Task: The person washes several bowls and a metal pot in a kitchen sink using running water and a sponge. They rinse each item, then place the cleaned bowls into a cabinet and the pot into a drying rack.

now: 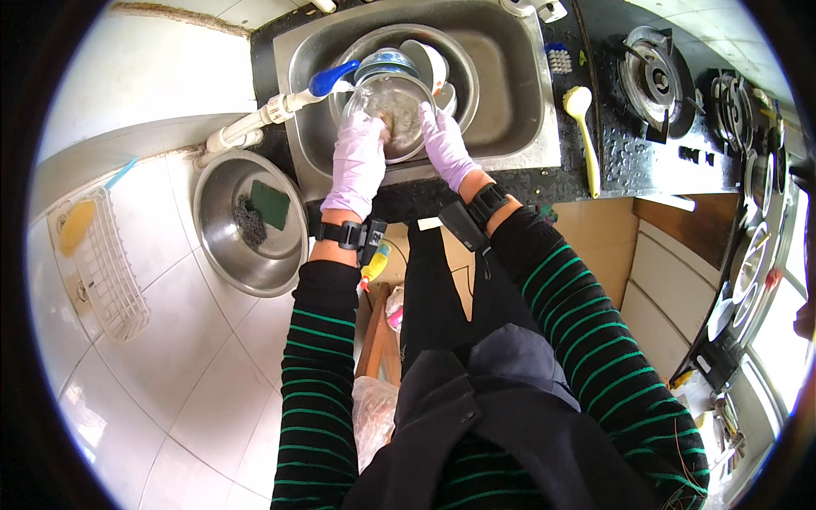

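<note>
In pink gloves, my left hand (359,153) and my right hand (446,143) hold a steel bowl (408,150) from either side, under the tap. Water moves inside this bowl. Just left of it, the white pipe tap (287,107) carries a blue lever handle (333,78). Behind the held bowl, a large steel basin (470,76) stands in the sink (510,95). Blue-patterned bowls (386,58) and white bowls (426,60) lie stacked in that basin, partly hidden by the held bowl.
A yellow-green dish brush (583,137) and a blue-white scrub brush (559,58) lie on the black counter, right of the sink. Further right is a gas burner (656,76). On the left, a second steel basin (255,280) holds a green scouring pad (270,204) and steel wool (248,222), near a white wire rack (111,268).
</note>
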`<state>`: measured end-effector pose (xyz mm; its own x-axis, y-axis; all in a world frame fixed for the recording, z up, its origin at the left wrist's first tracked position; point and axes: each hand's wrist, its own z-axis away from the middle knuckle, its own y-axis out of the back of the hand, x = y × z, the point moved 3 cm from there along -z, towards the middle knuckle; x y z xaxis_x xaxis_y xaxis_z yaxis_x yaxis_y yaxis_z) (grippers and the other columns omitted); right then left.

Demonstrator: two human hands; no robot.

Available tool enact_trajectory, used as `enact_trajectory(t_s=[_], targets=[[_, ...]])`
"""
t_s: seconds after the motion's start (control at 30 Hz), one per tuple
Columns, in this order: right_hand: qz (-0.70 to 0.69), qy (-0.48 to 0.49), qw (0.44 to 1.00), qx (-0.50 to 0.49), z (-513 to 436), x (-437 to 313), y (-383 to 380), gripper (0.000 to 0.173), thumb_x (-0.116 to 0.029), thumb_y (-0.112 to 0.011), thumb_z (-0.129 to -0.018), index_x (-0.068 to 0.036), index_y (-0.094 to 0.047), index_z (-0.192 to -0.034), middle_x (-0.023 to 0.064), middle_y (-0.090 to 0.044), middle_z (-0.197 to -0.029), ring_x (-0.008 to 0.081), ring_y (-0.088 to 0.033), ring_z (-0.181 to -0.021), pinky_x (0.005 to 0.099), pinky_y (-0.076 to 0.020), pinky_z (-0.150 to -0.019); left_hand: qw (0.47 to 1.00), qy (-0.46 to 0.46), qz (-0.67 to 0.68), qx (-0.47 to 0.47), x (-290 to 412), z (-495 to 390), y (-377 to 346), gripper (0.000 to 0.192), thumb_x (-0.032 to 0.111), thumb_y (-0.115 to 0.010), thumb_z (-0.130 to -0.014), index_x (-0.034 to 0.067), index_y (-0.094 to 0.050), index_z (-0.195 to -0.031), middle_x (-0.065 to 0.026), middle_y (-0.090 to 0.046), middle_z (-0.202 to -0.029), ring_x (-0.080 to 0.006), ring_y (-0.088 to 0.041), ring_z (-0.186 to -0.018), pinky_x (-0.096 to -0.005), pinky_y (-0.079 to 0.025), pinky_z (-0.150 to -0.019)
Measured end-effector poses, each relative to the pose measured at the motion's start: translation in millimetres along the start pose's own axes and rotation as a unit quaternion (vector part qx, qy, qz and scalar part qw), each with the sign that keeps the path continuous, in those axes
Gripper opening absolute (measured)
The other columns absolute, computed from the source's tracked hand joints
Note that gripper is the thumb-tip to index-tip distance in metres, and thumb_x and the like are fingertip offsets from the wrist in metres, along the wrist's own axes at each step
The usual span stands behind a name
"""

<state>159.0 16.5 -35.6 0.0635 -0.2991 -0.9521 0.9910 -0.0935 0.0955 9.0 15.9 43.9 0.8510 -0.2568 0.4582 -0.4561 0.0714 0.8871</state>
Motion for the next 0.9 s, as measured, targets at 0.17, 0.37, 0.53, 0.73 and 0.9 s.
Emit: enact_trajectory(t_s=[0.17, 0.37, 0.53, 0.73, 0.9], targets=[[0.062, -0.032, 0.998, 0.004, -12.4, -10.5, -4.7, 0.039, -0.031, -0.058, -0.100, 0.006, -0.062, -0.112, 0.0177, -0.069, -0.096, 0.0251, -0.063, -0.090, 0.0349, -0.0491, -0.081, 0.999, 0.017, 0.036, -0.010, 15.8, -0.8, -1.6, 0.062, 0.028, -0.078, -0.079, 0.010, -0.052, -0.132, -0.0157, -0.059, -0.121, -0.0397, -0.057, -0.108, -0.0476, -0.048, -0.094], [0.085, 0.029, 0.993, -0.075, -43.3, -36.1, -20.4, 0.052, -0.016, -0.056, -0.091, 0.001, -0.047, -0.139, 0.0250, -0.063, -0.121, 0.0341, -0.062, -0.112, 0.0363, -0.0470, -0.098, 0.999, -0.018, -0.037, -0.030, 9.1, -11.5, 11.5, 0.034, 0.016, -0.071, -0.082, 0.011, -0.065, -0.116, -0.0139, -0.062, -0.096, -0.0360, -0.059, -0.090, -0.0458, -0.051, -0.082], [0.029, 0.022, 0.968, -0.247, -66.8, -58.3, -21.1, 0.035, -0.030, -0.063, -0.095, -0.006, -0.064, -0.120, 0.0150, -0.067, -0.116, 0.0247, -0.062, -0.112, 0.0339, -0.0456, -0.100, 0.954, 0.037, 0.294, 0.035, -22.6, -14.2, 24.0, 0.023, 0.014, -0.071, -0.089, 0.004, -0.066, -0.109, -0.0117, -0.067, -0.096, -0.0229, -0.065, -0.088, -0.0354, -0.053, -0.078], [-0.022, -0.048, 0.937, -0.346, -76.3, -65.8, -19.2, 0.029, -0.026, -0.064, -0.098, -0.003, -0.069, -0.114, 0.0031, -0.070, -0.102, 0.0103, -0.060, -0.097, 0.0267, -0.0486, -0.089, 0.848, 0.240, 0.445, 0.159, -59.7, -32.5, 14.4, 0.020, 0.015, -0.069, -0.092, 0.002, -0.066, -0.107, -0.0100, -0.069, -0.100, -0.0176, -0.066, -0.084, -0.0292, -0.052, -0.076], [-0.135, -0.095, 0.967, -0.196, -57.9, -52.4, -32.1, 0.028, -0.022, -0.062, -0.100, 0.000, -0.066, -0.116, 0.0000, -0.066, -0.100, 0.0063, -0.059, -0.093, 0.0211, -0.0497, -0.082, 0.935, -0.006, 0.121, 0.334, -23.8, -43.6, 21.1, 0.017, 0.001, -0.060, -0.089, 0.005, -0.067, -0.105, -0.0092, -0.063, -0.089, -0.0188, -0.061, -0.072, -0.0307, -0.050, -0.067]])
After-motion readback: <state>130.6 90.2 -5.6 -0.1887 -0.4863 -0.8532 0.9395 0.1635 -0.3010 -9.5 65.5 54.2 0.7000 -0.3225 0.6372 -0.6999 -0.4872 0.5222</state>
